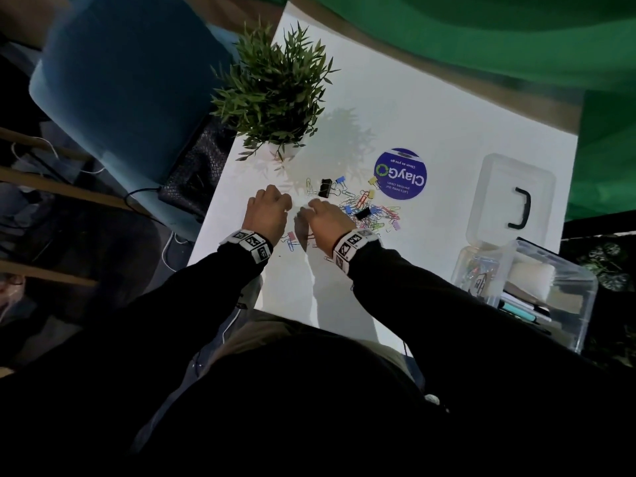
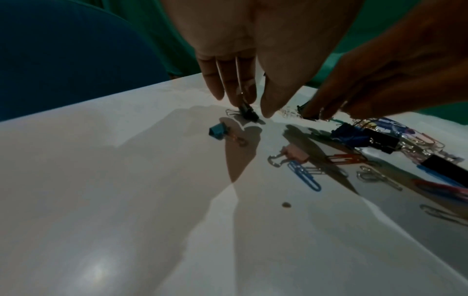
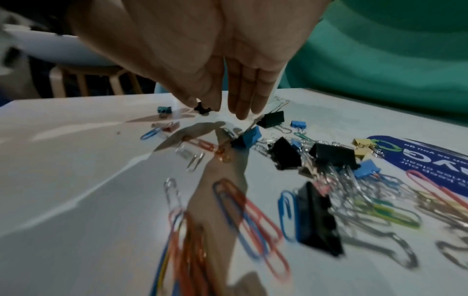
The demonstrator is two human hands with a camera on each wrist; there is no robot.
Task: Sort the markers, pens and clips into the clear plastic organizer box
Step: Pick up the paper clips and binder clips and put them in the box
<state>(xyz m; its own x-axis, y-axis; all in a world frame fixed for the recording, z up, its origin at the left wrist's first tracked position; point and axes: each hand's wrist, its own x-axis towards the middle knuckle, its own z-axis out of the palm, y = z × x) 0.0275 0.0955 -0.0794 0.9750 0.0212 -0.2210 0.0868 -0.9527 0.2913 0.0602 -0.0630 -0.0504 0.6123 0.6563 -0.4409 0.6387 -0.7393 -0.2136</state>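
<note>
On the white table (image 1: 447, 139), both hands work at the left edge of the clip pile (image 1: 368, 208). From the head view the left hand (image 1: 268, 211) hides its catch; its wrist view shows fingertips (image 2: 243, 96) pinching a small black binder clip (image 2: 249, 113), handles up. The right hand (image 3: 228, 80) hangs fingers-down, holding nothing. At right, the box (image 1: 581, 290) stands open, pens lying lengthwise inside.

White table (image 1: 430, 108) carried a potted plant (image 1: 275, 94) at its far left edge; round purple "ClayGo" sticker (image 1: 401, 173) lay flat mid-table; blue chair (image 1: 120, 80) stood left; green fabric (image 1: 481, 36) hung behind.
</note>
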